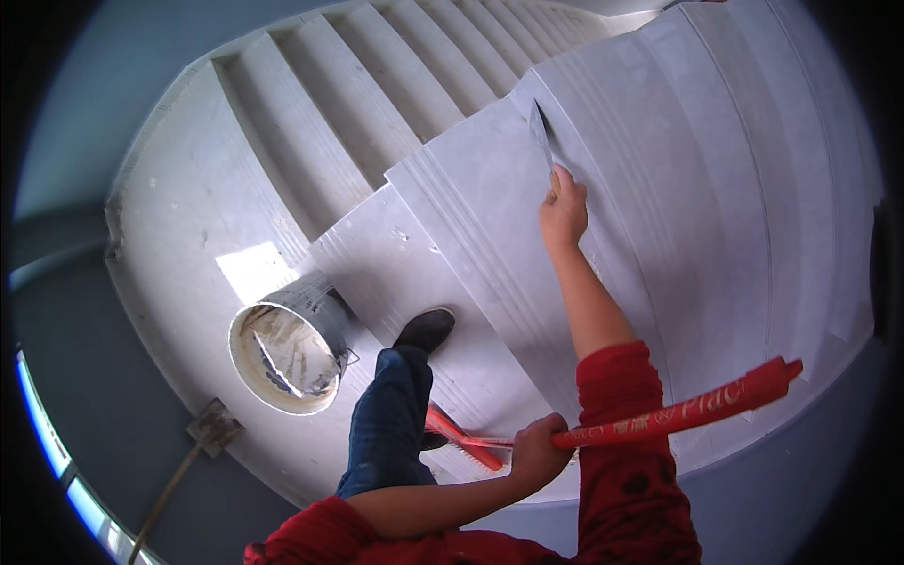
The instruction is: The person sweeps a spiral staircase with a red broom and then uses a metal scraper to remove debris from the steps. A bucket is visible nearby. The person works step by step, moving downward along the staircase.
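My right hand (565,212) grips the short wooden handle of a putty knife (542,138). Its thin blade points away from me, at the stair's inner corner by the open end of a pale step (480,183). Lower down, across my body, my left hand (540,452) is closed around the handle of a broom (671,420), which is wrapped in red plastic bearing writing. The broom's red head (487,455) shows left of that hand, near my legs; part of it is hidden.
A bucket (311,296) crusted with dried material stands on the landing at left. Beyond it lies a flat-bladed tool (215,427) with a long wooden handle. My black shoe (427,328) is on a lower step. Another flight (353,85) descends at upper left.
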Demonstrator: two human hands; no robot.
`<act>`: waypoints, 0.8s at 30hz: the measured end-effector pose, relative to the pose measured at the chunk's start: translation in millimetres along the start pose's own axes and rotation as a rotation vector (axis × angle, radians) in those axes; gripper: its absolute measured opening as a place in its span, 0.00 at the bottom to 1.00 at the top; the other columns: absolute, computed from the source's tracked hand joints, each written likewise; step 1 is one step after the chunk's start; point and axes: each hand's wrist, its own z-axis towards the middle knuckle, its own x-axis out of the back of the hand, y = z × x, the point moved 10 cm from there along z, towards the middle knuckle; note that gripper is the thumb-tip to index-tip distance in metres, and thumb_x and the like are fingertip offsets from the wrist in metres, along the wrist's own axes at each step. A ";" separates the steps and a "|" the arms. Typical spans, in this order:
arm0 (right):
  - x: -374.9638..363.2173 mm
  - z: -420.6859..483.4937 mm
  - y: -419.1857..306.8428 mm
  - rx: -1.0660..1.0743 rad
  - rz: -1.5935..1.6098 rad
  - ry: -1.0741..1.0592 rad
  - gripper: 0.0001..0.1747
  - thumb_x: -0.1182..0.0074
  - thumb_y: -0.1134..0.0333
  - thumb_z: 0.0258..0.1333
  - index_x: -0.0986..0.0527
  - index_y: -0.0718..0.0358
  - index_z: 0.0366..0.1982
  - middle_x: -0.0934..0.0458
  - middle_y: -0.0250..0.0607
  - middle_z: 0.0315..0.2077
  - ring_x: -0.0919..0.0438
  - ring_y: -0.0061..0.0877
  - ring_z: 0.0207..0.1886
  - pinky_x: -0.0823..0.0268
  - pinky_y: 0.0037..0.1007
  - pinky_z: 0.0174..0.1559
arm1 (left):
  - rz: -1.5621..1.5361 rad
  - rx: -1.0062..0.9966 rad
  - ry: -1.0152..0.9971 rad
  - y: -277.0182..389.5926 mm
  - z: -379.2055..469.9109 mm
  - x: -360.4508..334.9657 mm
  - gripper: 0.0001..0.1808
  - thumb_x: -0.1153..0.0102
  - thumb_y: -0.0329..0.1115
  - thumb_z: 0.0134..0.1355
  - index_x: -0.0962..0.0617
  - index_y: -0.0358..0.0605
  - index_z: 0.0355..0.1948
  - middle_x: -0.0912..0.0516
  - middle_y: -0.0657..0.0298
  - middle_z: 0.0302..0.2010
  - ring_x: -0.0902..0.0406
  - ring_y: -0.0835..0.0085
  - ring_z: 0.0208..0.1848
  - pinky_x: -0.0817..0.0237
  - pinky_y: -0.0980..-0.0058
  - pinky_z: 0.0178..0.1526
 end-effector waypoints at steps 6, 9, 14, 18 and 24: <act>-30.5 52.6 -38.5 -0.004 -0.005 -0.053 0.23 0.48 0.72 0.51 0.31 0.48 0.50 0.28 0.44 0.36 0.25 0.40 0.40 0.32 0.40 0.40 | -0.074 0.020 0.159 -8.1 7.8 21.3 0.13 0.39 0.39 0.53 0.27 0.41 0.23 0.22 0.51 0.23 0.24 0.51 0.30 0.34 0.60 0.32; -23.7 48.2 -43.4 0.007 0.001 -0.047 0.22 0.49 0.71 0.52 0.31 0.48 0.51 0.26 0.45 0.35 0.25 0.40 0.40 0.32 0.41 0.39 | -0.078 0.036 0.132 -7.9 8.1 16.5 0.13 0.39 0.39 0.53 0.27 0.41 0.23 0.22 0.51 0.23 0.24 0.51 0.30 0.35 0.60 0.32; -23.2 36.9 -42.0 0.008 -0.013 -0.052 0.23 0.49 0.71 0.52 0.33 0.49 0.52 0.25 0.44 0.34 0.24 0.41 0.40 0.32 0.42 0.39 | -0.081 0.013 0.135 -3.3 9.2 18.3 0.13 0.39 0.38 0.52 0.27 0.40 0.23 0.23 0.51 0.23 0.24 0.50 0.30 0.35 0.60 0.32; -44.8 58.8 -42.9 0.012 0.078 -0.095 0.23 0.49 0.69 0.52 0.33 0.49 0.52 0.24 0.45 0.35 0.24 0.41 0.40 0.32 0.41 0.40 | -0.092 0.034 0.172 -6.5 10.9 25.0 0.13 0.39 0.38 0.52 0.27 0.40 0.24 0.22 0.51 0.24 0.24 0.50 0.30 0.35 0.60 0.32; -59.3 20.7 -25.9 -0.077 0.520 -0.230 0.19 0.46 0.60 0.53 0.29 0.56 0.48 0.21 0.44 0.29 0.22 0.32 0.31 0.32 0.33 0.34 | -0.066 -0.012 0.100 -4.2 1.1 9.2 0.09 0.40 0.31 0.50 0.29 0.41 0.24 0.25 0.54 0.21 0.26 0.60 0.25 0.37 0.68 0.29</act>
